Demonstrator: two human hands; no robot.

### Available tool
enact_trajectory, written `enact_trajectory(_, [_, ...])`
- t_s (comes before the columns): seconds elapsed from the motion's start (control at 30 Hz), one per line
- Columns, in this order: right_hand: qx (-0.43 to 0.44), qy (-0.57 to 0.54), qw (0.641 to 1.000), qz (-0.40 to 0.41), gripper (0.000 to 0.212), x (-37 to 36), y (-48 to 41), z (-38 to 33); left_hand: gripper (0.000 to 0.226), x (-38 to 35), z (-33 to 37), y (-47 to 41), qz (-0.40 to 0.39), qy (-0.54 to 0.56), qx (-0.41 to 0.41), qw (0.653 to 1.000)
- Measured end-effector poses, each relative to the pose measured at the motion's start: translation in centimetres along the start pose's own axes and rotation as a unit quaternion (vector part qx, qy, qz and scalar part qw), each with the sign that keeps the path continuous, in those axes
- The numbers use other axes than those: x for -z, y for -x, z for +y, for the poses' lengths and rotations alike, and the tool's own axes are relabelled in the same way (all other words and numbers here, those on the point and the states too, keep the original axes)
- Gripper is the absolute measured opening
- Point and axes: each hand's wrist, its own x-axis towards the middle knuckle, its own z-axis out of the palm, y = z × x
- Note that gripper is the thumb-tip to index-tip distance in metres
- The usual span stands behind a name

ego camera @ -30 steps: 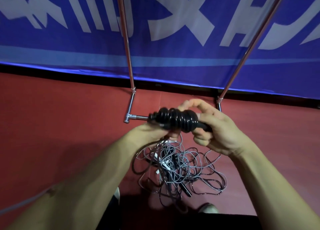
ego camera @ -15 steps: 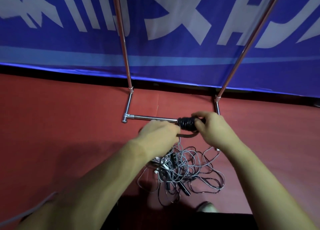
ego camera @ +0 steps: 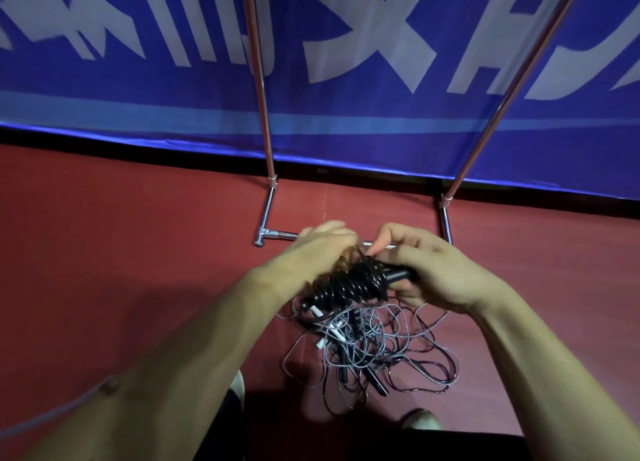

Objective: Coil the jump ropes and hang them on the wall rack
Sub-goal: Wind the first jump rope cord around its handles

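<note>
Gripping the bare handle end, your right hand (ego camera: 440, 273) clamps the coiled jump rope (ego camera: 346, 285); your left hand (ego camera: 318, 256) lies blurred over its top, its hold impossible to tell. Half a second ago you held the coil level, out by the rack's base bar (ego camera: 280, 234); now it sits nearer you and tilted, so winding looks nearly done, hanging not. Its long axis runs from 8 to 2 o'clock, handle toward 2. At 6 o'clock lie the loose ropes (ego camera: 381, 353).

Left hand (ego camera: 317, 252) and right hand (ego camera: 438, 273) grip a black coiled jump rope (ego camera: 346, 285) above a tangled pile (ego camera: 377, 349).
</note>
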Motion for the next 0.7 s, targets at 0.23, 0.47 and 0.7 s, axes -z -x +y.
enact_trajectory(0.23, [0.067, -0.169, 0.979, 0.092, 0.014, -0.8, -0.5, -0.7, 0.045, -2.4, 2.2, -0.1, -0.074, 0.111, 0.056, 0.989])
enact_trajectory(0.47, [0.114, 0.186, 0.917, 0.335, 0.029, 1.9, -1.8, 1.0, 0.036, -4.0, 2.5, 0.8, -0.135, -0.027, 0.022, 0.990])
enact_trajectory(0.7, [0.027, 0.492, 0.812, 0.312, 0.029, 3.4, -1.2, 2.6, 0.031, -0.3, 2.3, 1.7, -0.038, -0.189, -0.054, 0.980])
